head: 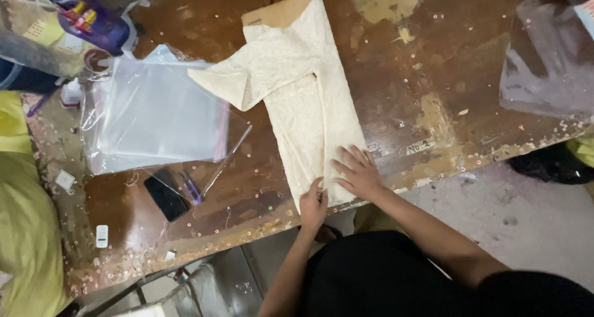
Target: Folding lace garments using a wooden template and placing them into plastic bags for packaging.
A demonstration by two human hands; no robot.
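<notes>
While a worn brown wooden table (204, 20) scattered with tiny sequins fills most of the view, a cream embroidered garment (303, 100) lies across its middle, already folded into a long narrow panel over a sheet of brown cardboard (279, 12) that peeks out at the garment's far end. One sleeve is turned out to the left of the panel and appears not yet tucked in, so the folding looks partly done: the body is squared up, while the sleeve and any final fold toward the near edge seem left to do.

Left of the garment rests a stack of clear plastic bags (154, 116) with a pink seal strip, and nearer the table edge from that stack a dark phone (166, 197) lies flat. Right of the garment, at the table's far corner, sits another crumpled clear bag (544, 63).

At the garment's near end, the person's right hand (357, 171) presses flat on the fabric, fingers spread, gripping nothing. Just beside it, the left hand (313, 205) pinches the garment's bottom edge between thumb and fingers at the table's rim. A small white glue bottle (72, 92) stands left of the bag stack.
</notes>
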